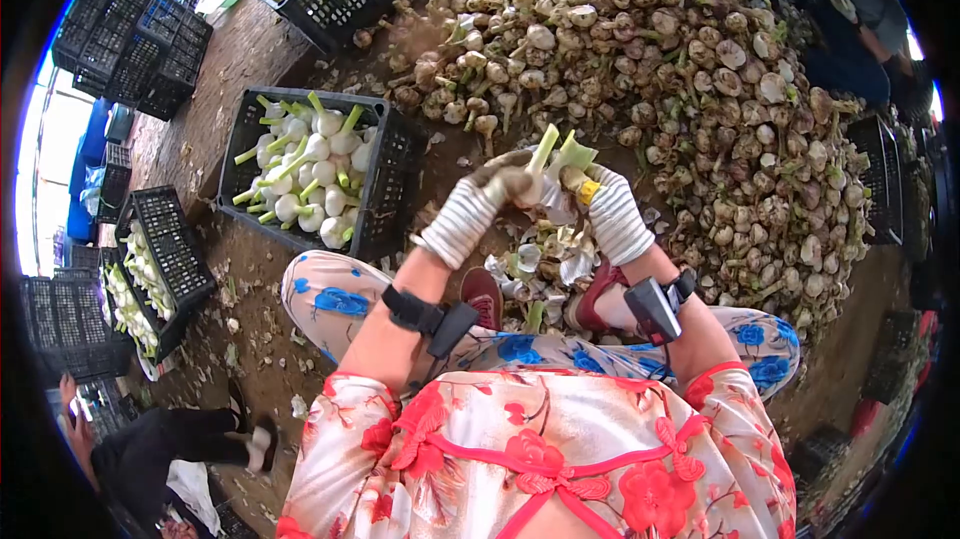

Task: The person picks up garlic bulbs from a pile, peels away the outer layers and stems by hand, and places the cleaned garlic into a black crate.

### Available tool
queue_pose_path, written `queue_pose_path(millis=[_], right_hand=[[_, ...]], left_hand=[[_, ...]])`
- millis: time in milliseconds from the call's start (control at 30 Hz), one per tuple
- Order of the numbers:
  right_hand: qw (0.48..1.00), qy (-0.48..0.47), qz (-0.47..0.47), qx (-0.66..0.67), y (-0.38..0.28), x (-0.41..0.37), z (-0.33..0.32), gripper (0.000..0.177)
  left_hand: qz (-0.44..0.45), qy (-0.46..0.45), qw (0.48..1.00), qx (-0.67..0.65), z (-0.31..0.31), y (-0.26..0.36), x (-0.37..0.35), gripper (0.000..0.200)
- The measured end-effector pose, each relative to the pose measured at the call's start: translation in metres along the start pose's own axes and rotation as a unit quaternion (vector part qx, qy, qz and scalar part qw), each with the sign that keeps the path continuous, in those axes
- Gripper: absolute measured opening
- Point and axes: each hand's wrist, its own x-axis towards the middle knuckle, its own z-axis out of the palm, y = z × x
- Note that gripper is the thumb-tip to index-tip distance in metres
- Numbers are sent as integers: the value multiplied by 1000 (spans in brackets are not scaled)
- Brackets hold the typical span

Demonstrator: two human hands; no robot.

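From between the left hand (468, 211) and the right hand (618, 221), a garlic heap (640, 59) is blocking the way from eleven round to four o'clock. At nine, a bulb-filled crate (385, 174) is standing; dirt floor (428, 154) is showing between it and the left hand, leading toward ten. Shoes (482, 299) are flanking the way at seven and five, while loose skins (535, 257) are cluttering six.

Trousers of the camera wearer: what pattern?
Pale trousers with blue flowers; clearest in the head view.

Crate (384, 179) left of garlic heap (720, 129)
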Motion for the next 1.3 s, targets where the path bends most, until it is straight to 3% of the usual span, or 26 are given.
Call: queue_pose_path(millis=[67,133,200,233,267,333,367,400,467,533,633,733,800,833,900,933,1000,1100,1200,1233,1267,1300], right_hand=[[993,27,-23,-113,7,2,6,24],[981,20,-95,-170,18,8,6,23],[995,42,-53,-78,30,27,-9,22],[979,86,-63,-172,40,41,-27,21],[890,103,-165,-413,47,50,-45,26],[806,-15,-32,-591,44,50,-66,36],[779,-31,-57,-624,29,37,-52,44],[780,-29,-52,-623,19,30,-43,44],[945,-62,-10,-321,8,28,-31,43],[967,-75,-49,-240,-7,20,-11,42],[955,-60,-71,-282,-8,17,0,36],[997,-53,45,-13,-3,22,-8,28],[997,-40,65,0,-10,15,-6,34],[997,-37,65,1,-4,16,-8,34],[978,-8,-72,-197,-4,13,4,41],[978,12,32,-205,-9,4,7,48],[929,44,-126,-345,10,10,1,45],[935,28,-165,-313,34,22,-11,41],[943,10,-151,-298,31,23,-8,37],[884,62,-178,-428,59,45,-33,35],[883,65,-181,-428,56,41,-34,35],[843,-21,-100,-527,52,33,-32,35]], left_hand=[[94,46,979,178,7,-16,-2,47],[13,82,995,51,0,-16,-2,46],[74,34,997,-17,-9,-18,-3,43],[55,2,998,-40,-7,-12,-7,42],[8,-39,999,-32,-2,3,-12,43],[10,-50,995,-82,0,5,-12,46],[-5,-38,997,-70,-1,4,-10,46],[-11,-40,997,-72,-1,1,-9,46],[-8,-7,997,-70,-2,-7,-7,44],[-29,-3,997,-66,3,-8,-8,41],[-26,4,998,-61,5,-10,-6,38],[-48,10,999,-10,10,8,-13,37],[-56,12,998,-18,10,5,-11,36],[-36,4,999,-35,9,-1,-8,38],[-20,-7,998,-52,10,-9,-5,39],[-20,-7,998,-62,11,-11,-5,40],[-19,-7,997,-73,7,-19,0,41],[20,0,999,-35,-1,-34,7,39],[-5,29,999,-45,0,-30,4,37],[35,32,998,-33,3,-28,3,34],[37,28,998,-32,3,-28,4,34],[38,43,996,-73,3,-29,6,33]])
